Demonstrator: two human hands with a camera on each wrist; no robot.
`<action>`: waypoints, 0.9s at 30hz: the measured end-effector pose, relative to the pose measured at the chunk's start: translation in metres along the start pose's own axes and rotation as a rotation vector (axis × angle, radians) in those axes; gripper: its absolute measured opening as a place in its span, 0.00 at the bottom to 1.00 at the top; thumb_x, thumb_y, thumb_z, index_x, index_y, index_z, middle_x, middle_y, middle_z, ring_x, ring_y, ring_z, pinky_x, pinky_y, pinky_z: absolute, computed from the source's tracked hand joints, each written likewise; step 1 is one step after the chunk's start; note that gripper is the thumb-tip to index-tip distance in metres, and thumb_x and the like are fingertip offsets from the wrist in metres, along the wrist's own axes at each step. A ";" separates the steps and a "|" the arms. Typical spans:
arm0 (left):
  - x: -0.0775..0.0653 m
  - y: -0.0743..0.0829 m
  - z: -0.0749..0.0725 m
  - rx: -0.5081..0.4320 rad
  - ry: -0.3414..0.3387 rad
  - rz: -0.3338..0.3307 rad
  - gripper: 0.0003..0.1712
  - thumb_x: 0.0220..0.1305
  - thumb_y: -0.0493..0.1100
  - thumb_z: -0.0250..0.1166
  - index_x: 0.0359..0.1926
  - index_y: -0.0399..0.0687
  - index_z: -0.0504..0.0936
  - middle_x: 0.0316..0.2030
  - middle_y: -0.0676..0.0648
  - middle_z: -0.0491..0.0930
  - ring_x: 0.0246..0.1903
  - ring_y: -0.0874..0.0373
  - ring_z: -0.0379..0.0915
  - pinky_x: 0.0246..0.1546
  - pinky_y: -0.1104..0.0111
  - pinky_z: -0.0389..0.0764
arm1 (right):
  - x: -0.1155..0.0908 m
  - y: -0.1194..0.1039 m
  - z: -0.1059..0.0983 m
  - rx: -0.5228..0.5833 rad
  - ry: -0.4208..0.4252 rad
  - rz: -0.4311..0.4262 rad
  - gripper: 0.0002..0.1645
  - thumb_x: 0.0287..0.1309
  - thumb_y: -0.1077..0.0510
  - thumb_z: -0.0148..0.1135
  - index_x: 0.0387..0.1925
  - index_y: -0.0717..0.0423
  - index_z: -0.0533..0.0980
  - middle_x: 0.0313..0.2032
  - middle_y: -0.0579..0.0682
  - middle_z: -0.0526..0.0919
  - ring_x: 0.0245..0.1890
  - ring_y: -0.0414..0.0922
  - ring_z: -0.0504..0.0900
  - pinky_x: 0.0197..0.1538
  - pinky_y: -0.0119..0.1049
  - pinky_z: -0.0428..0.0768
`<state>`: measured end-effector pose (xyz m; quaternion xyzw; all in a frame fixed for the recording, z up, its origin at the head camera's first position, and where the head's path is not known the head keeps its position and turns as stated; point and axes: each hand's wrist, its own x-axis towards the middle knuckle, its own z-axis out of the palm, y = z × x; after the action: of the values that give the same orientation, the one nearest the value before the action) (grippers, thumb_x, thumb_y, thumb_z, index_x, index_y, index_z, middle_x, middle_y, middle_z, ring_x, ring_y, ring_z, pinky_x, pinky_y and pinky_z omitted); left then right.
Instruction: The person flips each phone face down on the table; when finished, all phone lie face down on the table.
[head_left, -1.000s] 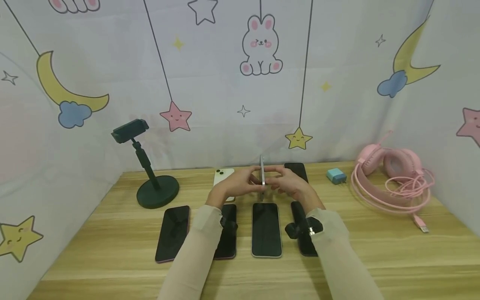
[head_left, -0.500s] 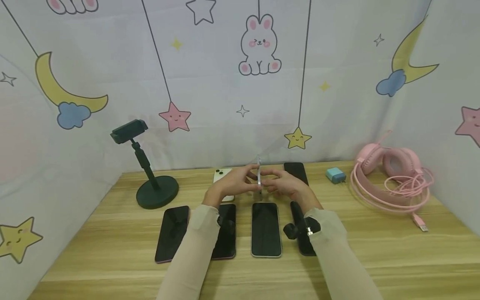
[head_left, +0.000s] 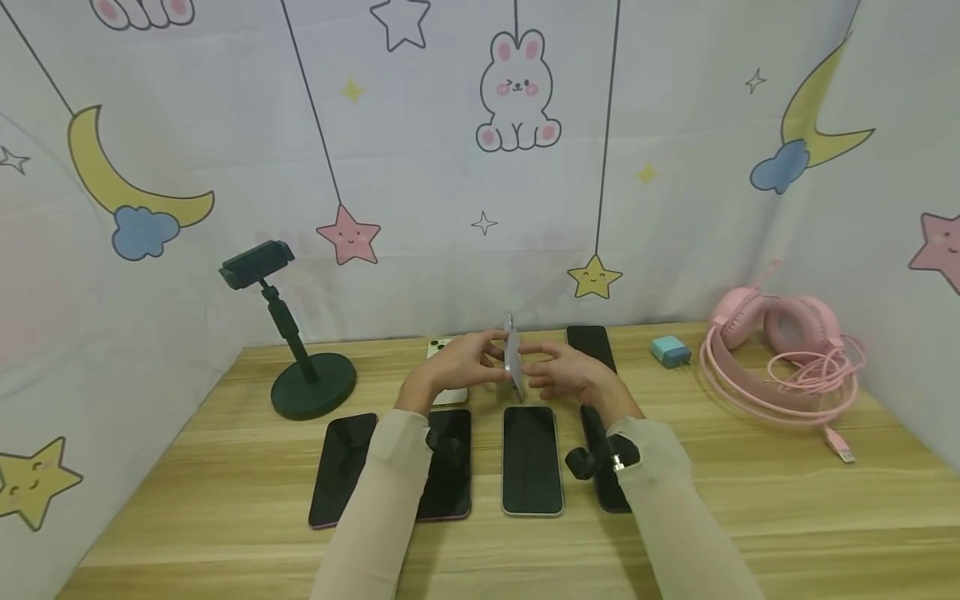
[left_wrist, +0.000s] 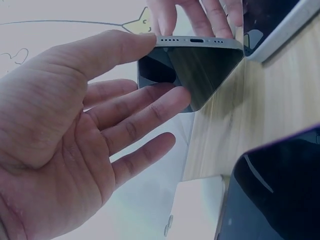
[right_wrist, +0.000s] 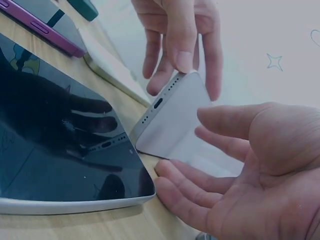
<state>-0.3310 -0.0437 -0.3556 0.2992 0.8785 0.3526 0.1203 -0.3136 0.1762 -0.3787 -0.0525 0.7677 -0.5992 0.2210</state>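
A phone (head_left: 513, 360) with a white back stands on its long edge between the two hands, leaning left in the head view. My left hand (head_left: 463, 365) pinches it, its thumb at the port-end corner and fingers against the dark screen (left_wrist: 210, 75). My right hand (head_left: 573, 372) is on the other side, fingers spread and thumb apart, close to the white back (right_wrist: 172, 120). Below the hands lies a phone (head_left: 532, 462) with its black screen up. A cream-white phone (head_left: 450, 397) lies face down, partly behind the left hand; a dark phone (head_left: 591, 340) lies behind the right.
More dark phones lie in the front row: one at left (head_left: 343, 467), another under the left forearm (head_left: 450, 475), and one by the right wrist (head_left: 611, 487). A green phone stand (head_left: 315, 385) is left; a blue charger (head_left: 671, 352) and pink headphones (head_left: 780, 333) are right.
The phone between the hands has shifted left and gone from upright to leaning, its white back now showing. My left hand moved left with it; the right hand's fingers have come off it.
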 end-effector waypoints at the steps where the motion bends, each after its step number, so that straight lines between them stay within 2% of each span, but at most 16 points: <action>1: 0.000 0.000 -0.001 0.002 -0.001 -0.002 0.41 0.65 0.42 0.69 0.74 0.41 0.62 0.58 0.38 0.78 0.55 0.46 0.79 0.52 0.57 0.80 | 0.000 0.000 0.000 0.006 0.000 0.003 0.31 0.74 0.59 0.53 0.75 0.52 0.61 0.70 0.64 0.66 0.67 0.62 0.69 0.62 0.53 0.73; 10: -0.001 -0.006 -0.006 0.050 0.004 -0.032 0.40 0.64 0.42 0.71 0.73 0.40 0.65 0.54 0.39 0.81 0.51 0.49 0.81 0.51 0.59 0.80 | -0.002 0.000 0.000 0.009 0.012 -0.002 0.30 0.74 0.61 0.53 0.73 0.54 0.63 0.69 0.64 0.66 0.66 0.60 0.71 0.60 0.51 0.74; 22: 0.003 -0.008 0.002 0.082 -0.003 -0.001 0.35 0.64 0.40 0.71 0.69 0.36 0.69 0.53 0.38 0.82 0.50 0.50 0.81 0.52 0.61 0.79 | -0.003 -0.001 -0.003 -0.004 0.047 0.039 0.28 0.73 0.62 0.53 0.72 0.54 0.64 0.65 0.64 0.70 0.59 0.54 0.75 0.53 0.42 0.79; 27: 0.005 -0.007 0.004 0.140 -0.021 -0.010 0.34 0.64 0.41 0.71 0.67 0.36 0.71 0.53 0.38 0.83 0.51 0.50 0.81 0.53 0.60 0.79 | -0.003 0.001 -0.008 -0.028 0.050 0.042 0.28 0.73 0.62 0.53 0.72 0.55 0.65 0.64 0.64 0.70 0.58 0.53 0.76 0.52 0.41 0.80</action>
<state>-0.3364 -0.0420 -0.3636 0.3060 0.9011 0.2865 0.1104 -0.3134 0.1850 -0.3777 -0.0244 0.7823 -0.5846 0.2138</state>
